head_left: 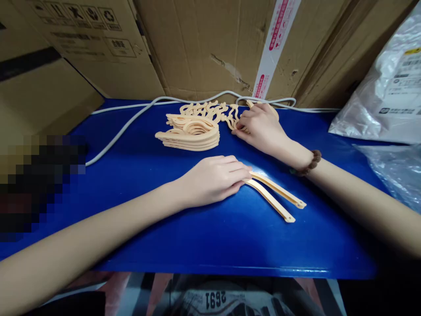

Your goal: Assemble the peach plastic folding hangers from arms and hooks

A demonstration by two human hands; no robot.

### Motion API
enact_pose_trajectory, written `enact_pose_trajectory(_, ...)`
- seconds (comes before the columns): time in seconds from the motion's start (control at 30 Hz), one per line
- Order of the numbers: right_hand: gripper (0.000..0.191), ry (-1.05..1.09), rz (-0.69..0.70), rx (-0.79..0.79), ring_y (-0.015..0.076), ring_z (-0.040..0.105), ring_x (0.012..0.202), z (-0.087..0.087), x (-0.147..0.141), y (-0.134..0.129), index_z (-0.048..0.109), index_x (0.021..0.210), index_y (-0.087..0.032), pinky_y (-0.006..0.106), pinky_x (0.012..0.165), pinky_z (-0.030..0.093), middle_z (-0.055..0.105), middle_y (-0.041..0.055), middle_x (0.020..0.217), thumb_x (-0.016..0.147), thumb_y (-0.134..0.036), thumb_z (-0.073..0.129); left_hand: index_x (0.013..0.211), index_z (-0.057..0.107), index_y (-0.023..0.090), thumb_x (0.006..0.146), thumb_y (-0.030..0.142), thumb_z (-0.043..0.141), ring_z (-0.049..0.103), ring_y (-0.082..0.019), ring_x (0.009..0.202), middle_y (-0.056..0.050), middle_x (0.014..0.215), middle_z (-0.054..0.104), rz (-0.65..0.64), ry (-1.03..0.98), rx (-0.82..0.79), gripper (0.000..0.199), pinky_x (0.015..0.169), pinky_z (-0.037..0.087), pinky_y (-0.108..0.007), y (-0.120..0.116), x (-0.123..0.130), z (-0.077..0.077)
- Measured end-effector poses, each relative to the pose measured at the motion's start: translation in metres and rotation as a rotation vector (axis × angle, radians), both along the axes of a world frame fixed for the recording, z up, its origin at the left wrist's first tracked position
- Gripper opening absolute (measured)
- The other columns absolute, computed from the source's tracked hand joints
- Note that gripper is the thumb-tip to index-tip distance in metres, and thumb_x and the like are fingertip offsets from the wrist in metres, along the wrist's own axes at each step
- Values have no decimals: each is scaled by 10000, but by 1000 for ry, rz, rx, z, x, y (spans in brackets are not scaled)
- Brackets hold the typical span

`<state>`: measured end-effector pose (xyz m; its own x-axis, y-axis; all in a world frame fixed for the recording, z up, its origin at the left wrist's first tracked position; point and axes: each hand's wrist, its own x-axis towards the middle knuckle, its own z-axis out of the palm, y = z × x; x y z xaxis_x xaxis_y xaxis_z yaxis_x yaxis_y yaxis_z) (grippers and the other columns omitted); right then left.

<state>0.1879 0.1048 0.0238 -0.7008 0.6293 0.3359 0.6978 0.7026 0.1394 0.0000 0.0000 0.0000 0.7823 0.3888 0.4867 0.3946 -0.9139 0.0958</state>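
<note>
My left hand [219, 181] is closed around one end of a pair of cream plastic hanger arms [271, 197]. Their far ends, with small holes, spread apart toward the lower right, just over the blue tabletop. Farther back, my right hand [265, 129] reaches down with curled fingers among small curved cream hooks [205, 109]. Its fingertips pinch at one of the hooks, mostly hidden beneath the hand. Between the hooks and my left forearm lies a neat stack of cream curved hanger pieces [192, 134]. More cream pieces [272, 113] show behind my right hand.
Cardboard boxes [204, 48] wall off the back and left of the blue table [197, 237]. A white cable [128, 123] runs along the back edge and curves down at left. Clear plastic bags [378, 92] occupy the right side. A blurred patch covers the far left.
</note>
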Motion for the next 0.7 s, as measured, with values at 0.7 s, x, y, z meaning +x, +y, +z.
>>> enact_pose_trajectory(0.7, 184, 72, 141, 212, 211, 636, 1020, 38, 35, -81, 661, 913, -251, 505, 1074, 385, 731, 1, 971, 998, -328, 517, 1156, 453, 176, 922, 239, 627, 579, -236, 1193, -141, 1323, 561, 156, -450, -298, 298, 1010, 478, -396, -7, 2, 4)
